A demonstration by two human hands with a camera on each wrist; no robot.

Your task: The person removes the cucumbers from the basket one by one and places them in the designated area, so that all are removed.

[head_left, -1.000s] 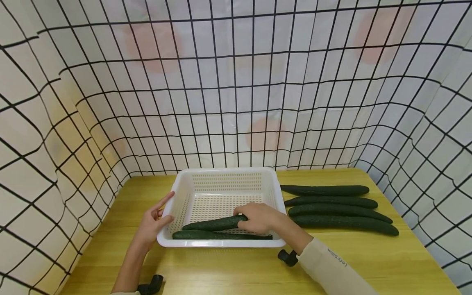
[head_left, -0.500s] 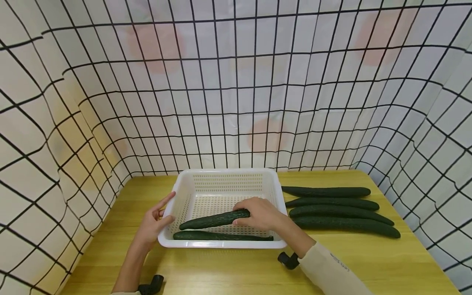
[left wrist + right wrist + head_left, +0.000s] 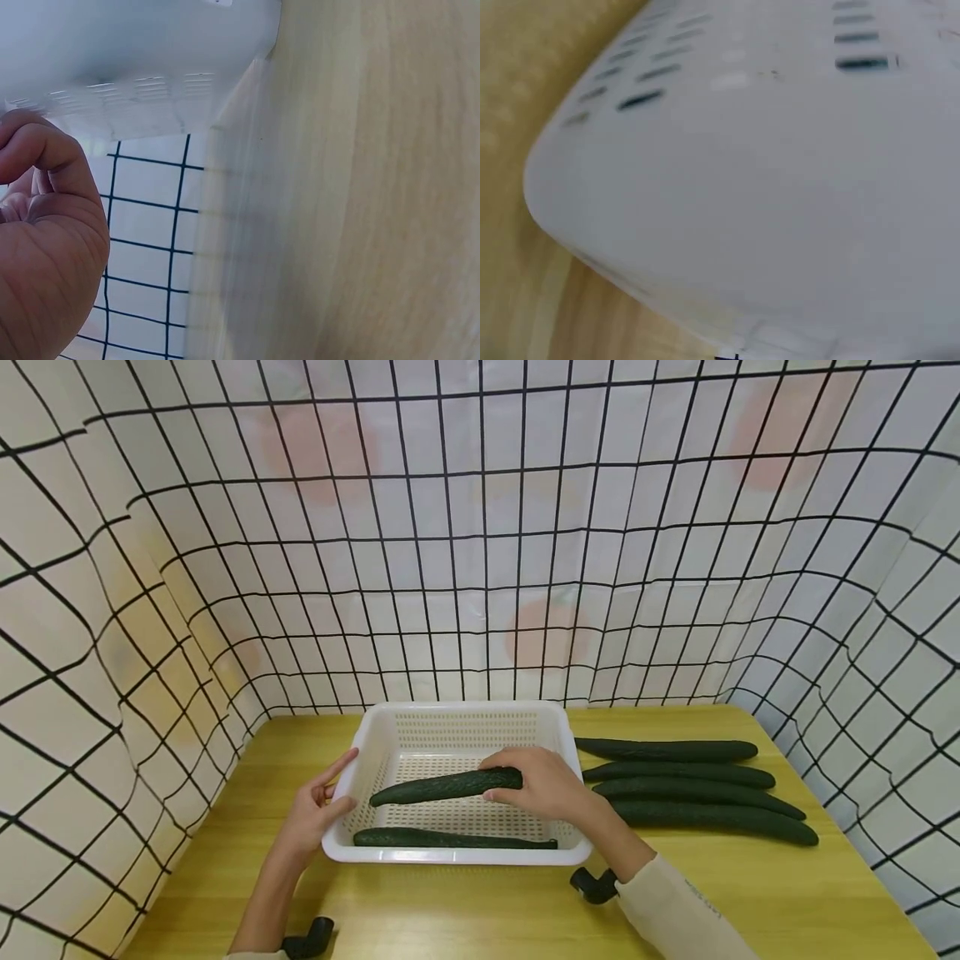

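We see a basket [image 3: 457, 856] on the desk [image 3: 420, 910], with a grid [image 3: 486, 589] behind and on both sides; a front cucumber [image 3: 450, 839] lies in the basket along its near wall; behind it is a second cucumber [image 3: 435, 787], its right end in the right hand [image 3: 540, 783]; the left hand [image 3: 309, 814] is at the basket's left rim; right of the basket, four cucumbers [image 3: 697, 789] lie on the desk, one behind another.

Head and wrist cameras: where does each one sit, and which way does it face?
Head: on the head, looking forward and down at the basket, cucumbers and table; left hand, right hand and forearms show.
Left wrist: close on the basket's outside and the table; part of the left hand shows.
Right wrist: close on the basket's slotted wall; no hand shows.
Head and left wrist share left hand, basket, table.
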